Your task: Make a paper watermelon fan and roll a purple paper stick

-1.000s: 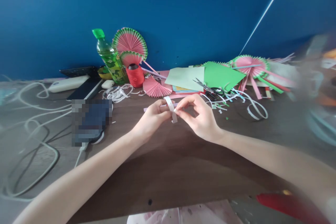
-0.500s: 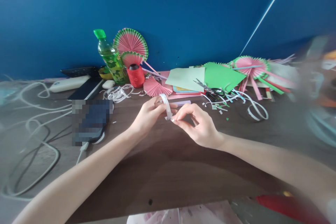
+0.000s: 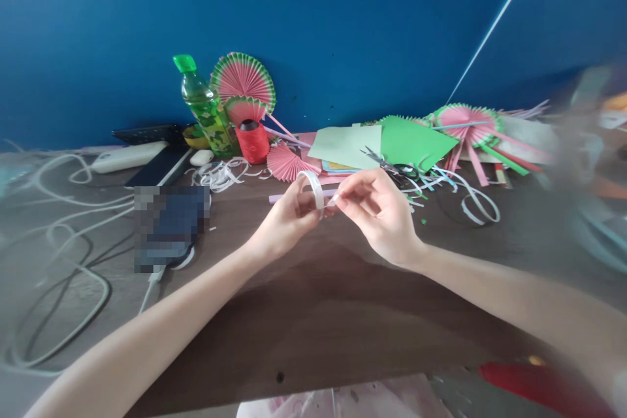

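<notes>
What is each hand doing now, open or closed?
Left hand: closed, fingers pinching the white paper strip, which is curled into a loop.
Right hand: closed, fingers pinching the same strip's end.

both hands [image 3: 337, 212] raised mid-desk, fingertips [image 3: 337, 196] pinched together.

head view, close, down onto desk [image 3: 313, 313]

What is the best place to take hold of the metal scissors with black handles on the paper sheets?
Take the black handle loops of the metal scissors, coming from the near right: they lie flat with the blades pointing away to the left.
</notes>
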`<state>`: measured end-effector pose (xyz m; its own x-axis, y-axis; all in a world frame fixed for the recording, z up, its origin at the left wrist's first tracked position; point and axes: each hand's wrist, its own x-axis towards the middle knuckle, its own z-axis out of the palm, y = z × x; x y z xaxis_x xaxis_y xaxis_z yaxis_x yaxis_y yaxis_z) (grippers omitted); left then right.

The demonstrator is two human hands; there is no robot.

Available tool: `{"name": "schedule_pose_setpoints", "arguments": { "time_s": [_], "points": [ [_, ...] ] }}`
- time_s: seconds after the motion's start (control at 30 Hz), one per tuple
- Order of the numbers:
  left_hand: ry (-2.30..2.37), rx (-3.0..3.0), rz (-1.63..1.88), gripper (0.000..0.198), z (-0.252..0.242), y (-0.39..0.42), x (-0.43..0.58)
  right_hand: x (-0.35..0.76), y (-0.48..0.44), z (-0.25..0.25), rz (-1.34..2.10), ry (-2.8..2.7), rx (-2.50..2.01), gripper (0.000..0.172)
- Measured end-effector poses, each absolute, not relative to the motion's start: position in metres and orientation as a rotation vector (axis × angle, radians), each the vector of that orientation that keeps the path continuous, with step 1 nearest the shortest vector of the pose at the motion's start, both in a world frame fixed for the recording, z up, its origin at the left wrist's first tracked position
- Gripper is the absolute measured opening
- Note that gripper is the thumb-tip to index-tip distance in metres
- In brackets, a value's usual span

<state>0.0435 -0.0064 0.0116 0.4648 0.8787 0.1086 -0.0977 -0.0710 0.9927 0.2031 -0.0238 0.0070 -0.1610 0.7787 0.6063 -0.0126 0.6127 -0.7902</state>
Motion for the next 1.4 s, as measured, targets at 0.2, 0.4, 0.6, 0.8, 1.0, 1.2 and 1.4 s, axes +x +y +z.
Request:
{"name": "schedule_pose_setpoints", "arguments": {
  "time_s": [0.2,0.4,0.6,0.8,1.0,1.2,1.4],
  "points": [
    [0.767,1.582,1.010,0.043,0.016,-0.008,0.041,0.200,-0.029,0.004,0.759,-1.645,-0.598,0.012],
    [0.805,1.389,1.098,0.034,0.015,0.000,0.035,0.198,-0.038,-0.001,0.701,-1.803,-0.430,0.019],
    [0.841,1.333,1.149,0.023,0.012,0.004,0.034,0.200,-0.038,-0.001,0.674,-1.821,-0.438,0.018],
    [0.713,1.521,1.014,0.041,0.010,0.006,0.032,0.201,-0.036,0.012,0.759,-1.671,-0.523,0.011],
    [0.775,1.691,0.871,0.043,0.015,0.000,0.032,0.212,-0.022,0.025,0.805,-1.505,-0.636,0.011],
    [0.777,1.449,0.836,0.037,0.019,-0.002,0.030,0.219,-0.009,0.030,1.075,-1.361,-0.564,0.018],
    [0.705,1.243,0.815,0.025,0.025,-0.001,0.028,0.220,0.001,0.026,1.415,-1.430,-0.413,0.023]
  ]
}}
